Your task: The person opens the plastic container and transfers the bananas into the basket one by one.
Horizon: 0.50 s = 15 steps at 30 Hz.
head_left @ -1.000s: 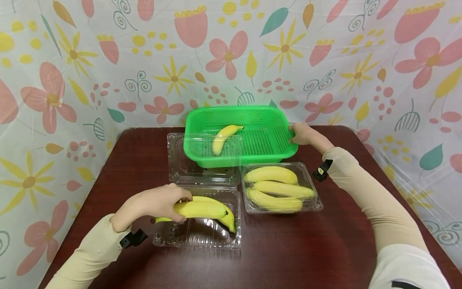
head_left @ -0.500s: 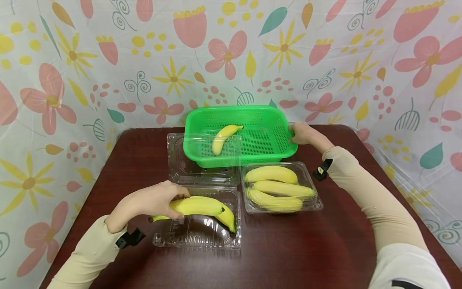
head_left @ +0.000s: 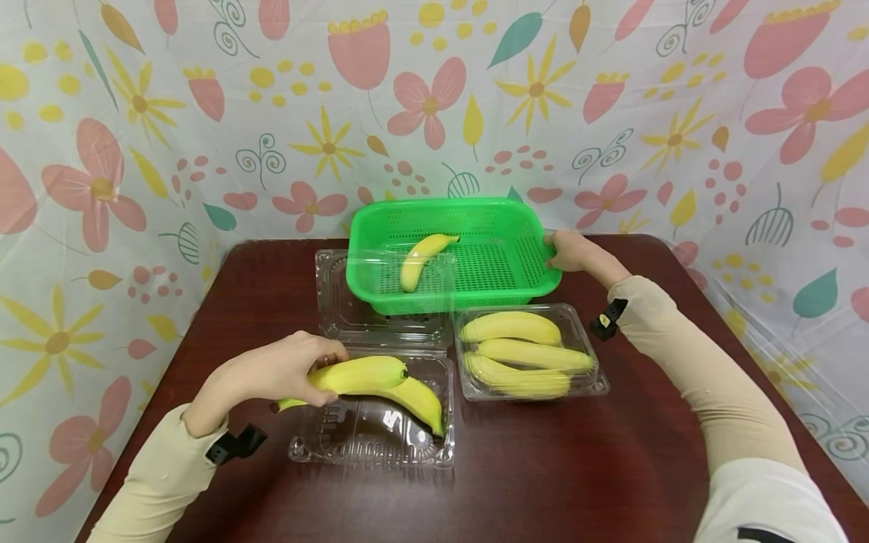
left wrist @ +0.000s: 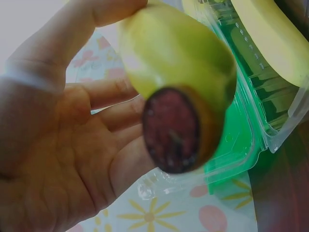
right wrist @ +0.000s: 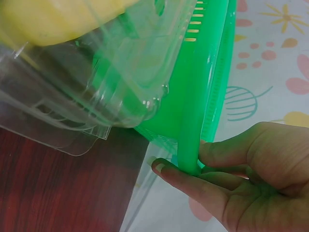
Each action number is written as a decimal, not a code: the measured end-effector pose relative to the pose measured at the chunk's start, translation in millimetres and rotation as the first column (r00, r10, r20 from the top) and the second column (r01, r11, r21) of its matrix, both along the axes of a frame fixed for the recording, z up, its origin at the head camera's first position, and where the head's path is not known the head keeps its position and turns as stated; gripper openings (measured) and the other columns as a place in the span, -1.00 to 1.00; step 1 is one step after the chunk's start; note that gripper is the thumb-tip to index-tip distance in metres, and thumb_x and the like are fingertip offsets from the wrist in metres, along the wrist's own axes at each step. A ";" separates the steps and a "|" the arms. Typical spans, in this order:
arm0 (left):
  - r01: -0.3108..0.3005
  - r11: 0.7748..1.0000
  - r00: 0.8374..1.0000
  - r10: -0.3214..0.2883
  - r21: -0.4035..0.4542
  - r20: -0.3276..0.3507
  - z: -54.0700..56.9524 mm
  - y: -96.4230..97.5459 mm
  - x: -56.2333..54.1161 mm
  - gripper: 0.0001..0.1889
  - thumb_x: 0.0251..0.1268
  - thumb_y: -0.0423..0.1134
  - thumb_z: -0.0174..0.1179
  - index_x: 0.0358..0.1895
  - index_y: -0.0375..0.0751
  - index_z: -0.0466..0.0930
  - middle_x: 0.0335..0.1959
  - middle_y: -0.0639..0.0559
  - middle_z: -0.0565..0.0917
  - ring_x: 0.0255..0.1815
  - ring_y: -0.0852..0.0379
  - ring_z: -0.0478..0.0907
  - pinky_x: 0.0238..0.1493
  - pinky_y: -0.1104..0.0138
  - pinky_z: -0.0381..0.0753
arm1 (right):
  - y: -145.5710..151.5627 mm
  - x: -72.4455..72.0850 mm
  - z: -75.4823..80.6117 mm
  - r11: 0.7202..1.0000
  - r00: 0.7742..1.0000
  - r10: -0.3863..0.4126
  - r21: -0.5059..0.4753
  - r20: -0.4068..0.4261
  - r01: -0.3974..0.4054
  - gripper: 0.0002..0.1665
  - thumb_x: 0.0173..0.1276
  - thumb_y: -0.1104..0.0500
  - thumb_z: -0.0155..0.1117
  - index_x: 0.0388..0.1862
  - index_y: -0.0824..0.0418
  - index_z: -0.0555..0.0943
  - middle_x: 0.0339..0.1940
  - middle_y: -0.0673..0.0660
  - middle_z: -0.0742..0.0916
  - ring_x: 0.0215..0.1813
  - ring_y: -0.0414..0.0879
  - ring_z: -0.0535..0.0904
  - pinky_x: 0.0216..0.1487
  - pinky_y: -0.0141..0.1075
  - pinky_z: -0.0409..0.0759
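Observation:
My left hand [head_left: 281,371] grips a yellow banana [head_left: 366,372] between thumb and fingers over the left side of an open clear clamshell box [head_left: 380,449]. Its dark cut stem end [left wrist: 171,130] faces the camera in the left wrist view. Below it, a second banana [head_left: 421,403] lies in the box's base. The clear lid [head_left: 333,302] stands folded back, overlapping the green basket [head_left: 455,302] in the head view. My right hand [head_left: 573,251] pinches the basket's right rim, thumb on one side and fingers on the other. One banana [head_left: 422,260] lies inside the basket.
A closed clear box [head_left: 532,396] with several bananas [head_left: 529,354] sits on the dark red table [head_left: 577,467], right of the open one and in front of the basket. Flower-patterned cloth [head_left: 434,98] hangs behind the table and at both sides.
My left hand has lifted the banana slightly up and to the left, showing more of the banana beneath it. My right hand stays on the basket rim.

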State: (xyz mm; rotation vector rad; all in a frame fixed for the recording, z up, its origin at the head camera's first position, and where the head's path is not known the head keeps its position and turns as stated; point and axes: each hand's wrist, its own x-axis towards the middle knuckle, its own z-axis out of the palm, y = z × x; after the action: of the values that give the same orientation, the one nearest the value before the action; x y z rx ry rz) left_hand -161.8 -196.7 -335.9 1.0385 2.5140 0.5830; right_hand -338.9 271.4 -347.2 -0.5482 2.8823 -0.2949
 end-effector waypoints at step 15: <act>-0.062 0.994 0.996 0.067 0.092 -0.051 4.6 -14.3 -2.4 -0.68 0.02 -0.28 0.36 -0.09 -0.15 0.59 -0.33 0.16 0.65 -0.39 0.34 0.51 -0.36 0.45 0.55 | -2.4 -0.3 1.4 1.000 1.000 -0.022 0.016 0.020 0.021 -0.79 0.28 0.33 0.27 -0.18 0.48 0.57 -0.53 0.23 0.49 -0.57 -0.12 0.25 -0.42 -0.28 0.30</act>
State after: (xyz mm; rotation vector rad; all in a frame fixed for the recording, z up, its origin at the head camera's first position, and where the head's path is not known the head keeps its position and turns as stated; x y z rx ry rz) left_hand -164.2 -211.0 -331.2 1.0208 2.5983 0.7023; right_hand -339.3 269.0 -345.8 -0.5089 2.8699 -0.2797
